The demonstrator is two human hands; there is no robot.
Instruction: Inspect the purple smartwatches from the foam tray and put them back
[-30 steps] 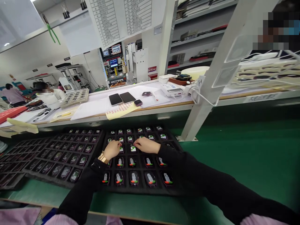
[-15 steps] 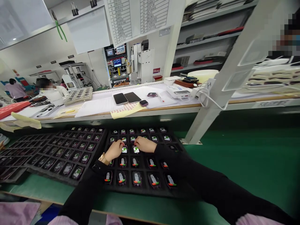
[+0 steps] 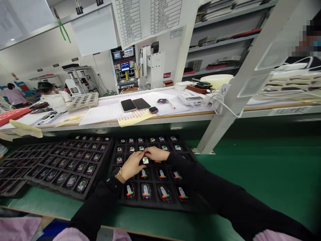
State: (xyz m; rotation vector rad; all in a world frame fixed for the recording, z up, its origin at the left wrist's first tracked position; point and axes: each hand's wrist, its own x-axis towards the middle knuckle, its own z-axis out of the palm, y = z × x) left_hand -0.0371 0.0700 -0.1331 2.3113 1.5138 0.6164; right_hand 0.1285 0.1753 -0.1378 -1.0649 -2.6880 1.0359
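Both hands are over the right black foam tray (image 3: 200,208), whose pockets hold several smartwatches with lit screens. My left hand (image 3: 133,164) reaches across from the left, thumb spread from its fingers, around the smartwatch with a white and green screen (image 3: 145,160). Its fingertips meet those of my right hand (image 3: 157,154) just above that watch. My right hand's fingers are pressed together in a pinch; what they hold, if anything, is too small to make out. Nearer rows show a smartwatch with a red and green strip (image 3: 145,190).
More foam trays of watches (image 3: 71,180) lie to the left on the green bench (image 3: 263,187). Behind, a raised shelf carries a phone (image 3: 128,105), a loose smartwatch (image 3: 153,109) and a white device (image 3: 190,98). A slanted metal post (image 3: 213,134) stands to the right.
My left hand has moved right, from the neighbouring watch to my right hand's fingertips, and its thumb has spread. My right hand has stayed nearly in place.
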